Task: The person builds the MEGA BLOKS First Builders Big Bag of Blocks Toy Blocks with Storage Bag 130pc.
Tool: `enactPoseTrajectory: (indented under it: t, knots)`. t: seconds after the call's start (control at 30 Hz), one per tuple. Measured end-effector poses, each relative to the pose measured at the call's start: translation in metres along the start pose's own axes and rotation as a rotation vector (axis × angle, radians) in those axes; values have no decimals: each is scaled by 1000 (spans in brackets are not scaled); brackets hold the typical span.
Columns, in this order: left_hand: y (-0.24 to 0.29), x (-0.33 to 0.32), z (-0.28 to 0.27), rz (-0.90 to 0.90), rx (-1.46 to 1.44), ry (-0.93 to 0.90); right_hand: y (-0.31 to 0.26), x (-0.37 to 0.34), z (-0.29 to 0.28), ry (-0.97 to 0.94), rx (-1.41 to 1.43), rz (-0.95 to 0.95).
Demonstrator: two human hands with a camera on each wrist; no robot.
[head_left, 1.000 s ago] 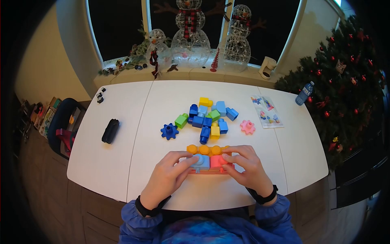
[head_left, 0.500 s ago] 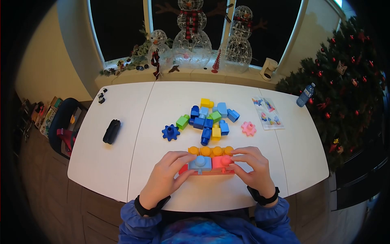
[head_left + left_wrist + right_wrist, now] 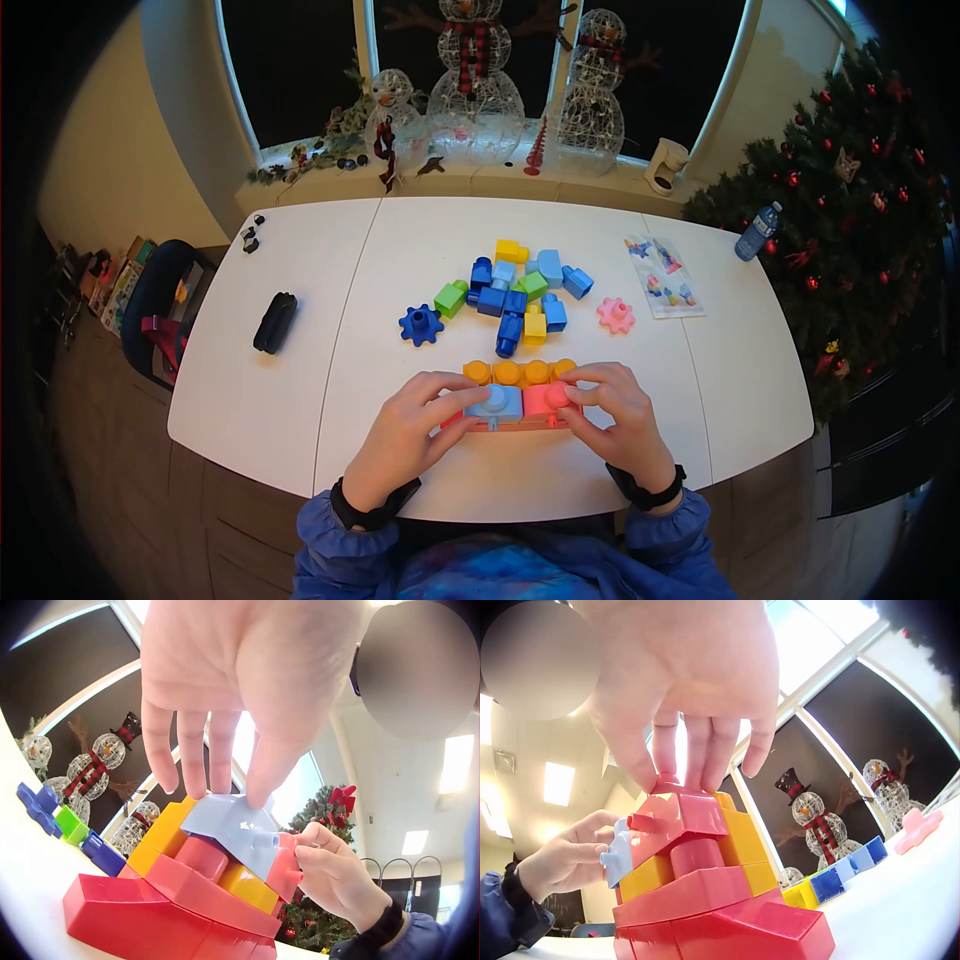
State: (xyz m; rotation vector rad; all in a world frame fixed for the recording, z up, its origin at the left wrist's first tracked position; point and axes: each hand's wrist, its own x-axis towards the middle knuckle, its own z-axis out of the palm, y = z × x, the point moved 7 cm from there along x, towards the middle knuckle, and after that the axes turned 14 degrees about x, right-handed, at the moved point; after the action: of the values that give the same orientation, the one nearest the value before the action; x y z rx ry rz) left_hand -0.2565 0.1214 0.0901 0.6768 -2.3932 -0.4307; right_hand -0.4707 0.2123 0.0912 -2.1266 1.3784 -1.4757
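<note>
The left hand (image 3: 408, 428) pinches a light blue toy building block (image 3: 494, 402), with its fingertips around the round stud on top. Beside it, the right hand (image 3: 622, 422) grips a pink block (image 3: 548, 400) by its stud. Both blocks have a small peg on the front face and sit side by side on a stacked structure. Under them, the left wrist view shows a red base (image 3: 112, 907), a red stud (image 3: 201, 856) and yellow blocks (image 3: 161, 836). A row of yellow studs (image 3: 508, 373) runs along the back.
Behind the structure lies a pile of loose blocks (image 3: 515, 300). A blue gear-shaped piece (image 3: 421, 325) and a pink one (image 3: 616, 316) flank it. Further off are a picture sheet (image 3: 666, 275), a water bottle (image 3: 758, 232) and a black case (image 3: 275, 323).
Half a second ago the left fingers drew back a little from the light blue block; now they are on its stud again. The right fingers shift slightly around the pink block.
</note>
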Motion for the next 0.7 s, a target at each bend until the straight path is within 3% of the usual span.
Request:
enactPoseTrajectory:
  t: [0.1, 0.3, 0.7]
  knots:
    - [-1, -1, 0, -13, -21, 1, -7, 2, 0, -11, -97, -34]
    - [-1, -3, 0, -68, -52, 15, 8, -3, 5, 33, 118, 100]
    - [0, -1, 0, -53, -26, -16, 10, -5, 6, 9, 131, 98]
